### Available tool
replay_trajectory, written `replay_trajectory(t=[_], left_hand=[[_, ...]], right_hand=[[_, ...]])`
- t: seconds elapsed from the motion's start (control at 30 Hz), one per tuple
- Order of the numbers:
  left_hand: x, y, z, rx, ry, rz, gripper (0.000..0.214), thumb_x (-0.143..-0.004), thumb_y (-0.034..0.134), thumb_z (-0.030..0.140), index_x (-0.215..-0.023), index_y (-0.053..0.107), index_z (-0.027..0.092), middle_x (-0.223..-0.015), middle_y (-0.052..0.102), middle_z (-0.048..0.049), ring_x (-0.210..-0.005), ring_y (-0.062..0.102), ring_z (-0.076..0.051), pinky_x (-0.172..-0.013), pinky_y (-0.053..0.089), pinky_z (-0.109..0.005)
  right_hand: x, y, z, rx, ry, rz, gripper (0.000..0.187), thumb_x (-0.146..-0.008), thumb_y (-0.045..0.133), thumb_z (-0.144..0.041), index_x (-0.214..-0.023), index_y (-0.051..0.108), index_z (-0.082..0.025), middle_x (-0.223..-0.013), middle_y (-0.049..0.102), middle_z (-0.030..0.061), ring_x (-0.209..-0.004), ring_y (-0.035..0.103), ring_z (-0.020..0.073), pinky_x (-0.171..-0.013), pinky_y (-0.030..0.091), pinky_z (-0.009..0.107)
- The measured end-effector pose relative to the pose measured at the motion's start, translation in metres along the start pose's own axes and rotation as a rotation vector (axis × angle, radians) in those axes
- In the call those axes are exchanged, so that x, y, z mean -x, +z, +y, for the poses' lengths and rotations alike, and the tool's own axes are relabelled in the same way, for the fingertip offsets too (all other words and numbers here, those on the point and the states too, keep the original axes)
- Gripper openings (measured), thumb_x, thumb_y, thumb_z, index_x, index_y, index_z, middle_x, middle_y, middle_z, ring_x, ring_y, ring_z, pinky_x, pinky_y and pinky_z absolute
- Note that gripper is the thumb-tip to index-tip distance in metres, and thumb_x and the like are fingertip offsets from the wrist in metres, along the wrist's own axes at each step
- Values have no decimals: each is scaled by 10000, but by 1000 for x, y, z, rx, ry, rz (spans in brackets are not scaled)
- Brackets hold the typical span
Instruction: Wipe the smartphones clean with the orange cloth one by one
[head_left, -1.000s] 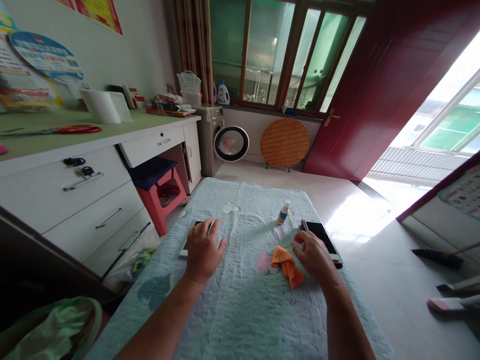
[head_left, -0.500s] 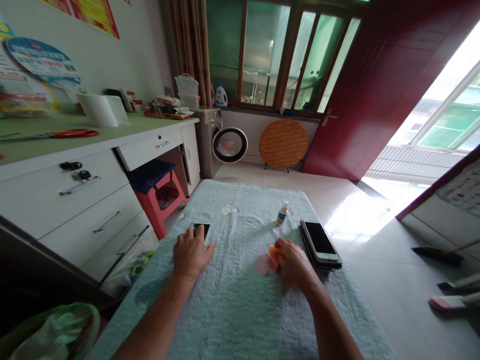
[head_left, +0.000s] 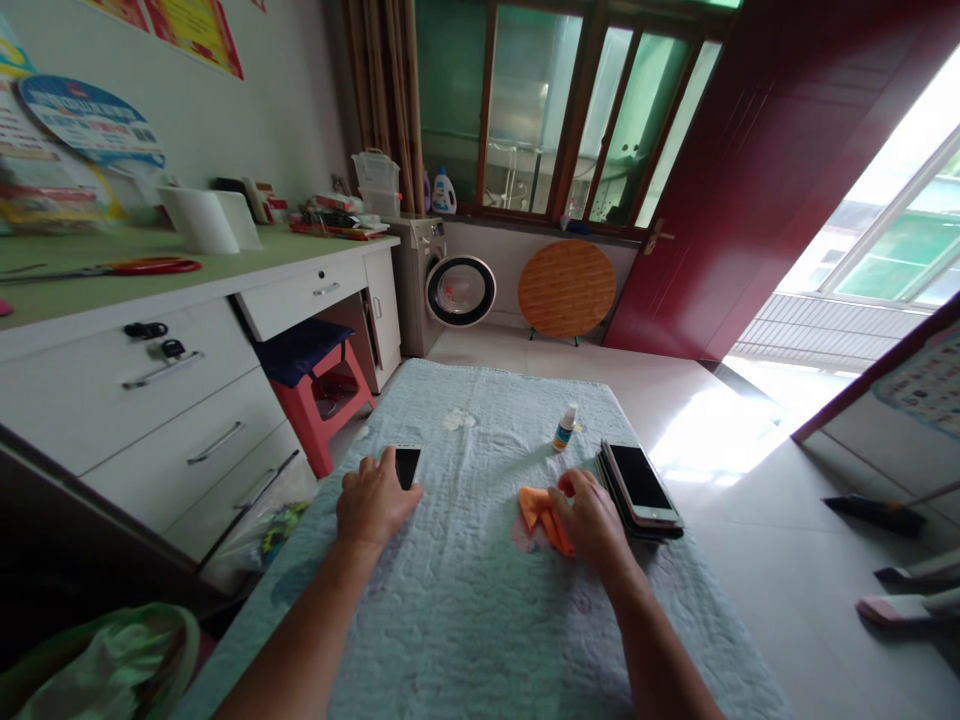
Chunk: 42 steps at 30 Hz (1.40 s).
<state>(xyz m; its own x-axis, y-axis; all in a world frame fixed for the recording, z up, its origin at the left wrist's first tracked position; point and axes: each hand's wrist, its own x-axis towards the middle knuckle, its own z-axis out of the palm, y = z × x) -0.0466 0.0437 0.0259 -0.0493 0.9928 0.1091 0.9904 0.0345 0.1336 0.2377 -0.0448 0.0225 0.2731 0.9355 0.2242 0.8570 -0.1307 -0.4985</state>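
My left hand [head_left: 371, 500] lies on the pale blue cloth-covered table [head_left: 465, 620], its fingers closed over the near end of a white phone [head_left: 408, 463] with a dark screen. My right hand [head_left: 590, 518] rests palm down with its fingers curled on an orange cloth [head_left: 541, 510], which sticks out to the left of it. Just right of that hand sits a stack of phones [head_left: 641, 486], the top one screen up. A small blue-and-white bottle [head_left: 566, 428] stands upright behind the cloth.
A white desk with drawers [head_left: 150, 390] runs along the left, a red stool [head_left: 319, 385] tucked under it. A washing machine [head_left: 442, 285] and a round wooden board [head_left: 567, 288] stand at the far wall. A green plastic bag [head_left: 97, 665] lies at bottom left.
My left hand has slid left and back along the white phone. My right hand came down onto the orange cloth, then shifted so that the cloth shows to its left.
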Motion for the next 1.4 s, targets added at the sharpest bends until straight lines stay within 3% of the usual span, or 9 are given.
replay_trajectory(t=[0.1, 0.2, 0.3, 0.57, 0.7, 0.8, 1.07, 1.2, 1.4], left_hand=[[-1, -1, 1, 8, 14, 10, 568, -762, 534, 420, -1263, 497, 154, -1031, 612, -146, -997, 585, -324, -827, 439, -385], [-1, -2, 1, 19, 25, 27, 600, -750, 536, 412, -1288, 482, 151, -1023, 614, -150, -970, 594, -321, -821, 438, -389], [-1, -1, 1, 42, 35, 63, 626, -738, 552, 396, -1304, 472, 140, -1031, 622, -157, -972, 594, -327, -829, 436, -396], [1, 2, 11, 155, 148, 171, 698, -720, 596, 331, -1347, 417, 83, -1025, 649, -148, -969, 611, -309, -902, 434, -392], [15, 8, 29, 323, 272, 217, 689, -702, 623, 272, -1341, 431, 100, -1074, 645, -131, -994, 614, -283, -931, 440, -376], [29, 12, 45, 445, 373, 155, 697, -677, 648, 238, -1334, 438, 135, -1135, 638, -113, -1046, 601, -267, -951, 445, -363], [42, 13, 63, 468, 464, 63, 724, -656, 660, 210, -1344, 440, 147, -1168, 633, -115, -1081, 585, -277, -980, 427, -382], [41, 15, 64, 471, 471, 47, 727, -653, 658, 212, -1345, 440, 175, -1181, 634, -107, -1098, 584, -281, -988, 416, -395], [40, 17, 63, 459, 492, 48, 695, -669, 643, 213, -1334, 451, 160, -1176, 641, -114, -1075, 595, -271, -984, 415, -382]], right_hand=[[2, 2, -2, 24, 8, -90, 149, -813, 516, -310, -879, 571, -189, -850, 568, 38, -803, 556, 181, -744, 403, 276], [5, 3, -6, -28, -11, -162, 237, -756, 540, -204, -990, 574, -192, -928, 577, 44, -890, 553, 185, -774, 392, 260], [4, 1, -12, -97, -52, -198, 205, -733, 483, -99, -879, 585, -201, -861, 553, 26, -841, 528, 167, -754, 381, 248], [3, 0, -24, -245, -249, -71, 281, -589, 405, 37, -719, 517, -186, -886, 512, 36, -881, 465, 167, -814, 375, 266], [7, -12, -25, -194, -298, -303, 273, -583, 457, 18, -722, 584, -179, -914, 558, 34, -895, 480, 169, -825, 380, 267], [7, -24, -25, -229, -275, -468, 214, -598, 506, -25, -691, 627, -174, -891, 583, 25, -843, 516, 150, -800, 390, 246], [3, -30, -26, -245, -198, -377, 192, -755, 466, -149, -565, 484, -170, -642, 509, -8, -597, 443, 101, -577, 320, 219], [2, -15, -25, -320, -112, -324, 272, -869, 449, -319, -629, 462, -191, -580, 434, -38, -571, 398, 105, -547, 290, 223], [-1, -1, -13, -311, 75, -207, 234, -874, 442, -388, -809, 547, -189, -609, 479, -32, -599, 451, 126, -571, 320, 229]])
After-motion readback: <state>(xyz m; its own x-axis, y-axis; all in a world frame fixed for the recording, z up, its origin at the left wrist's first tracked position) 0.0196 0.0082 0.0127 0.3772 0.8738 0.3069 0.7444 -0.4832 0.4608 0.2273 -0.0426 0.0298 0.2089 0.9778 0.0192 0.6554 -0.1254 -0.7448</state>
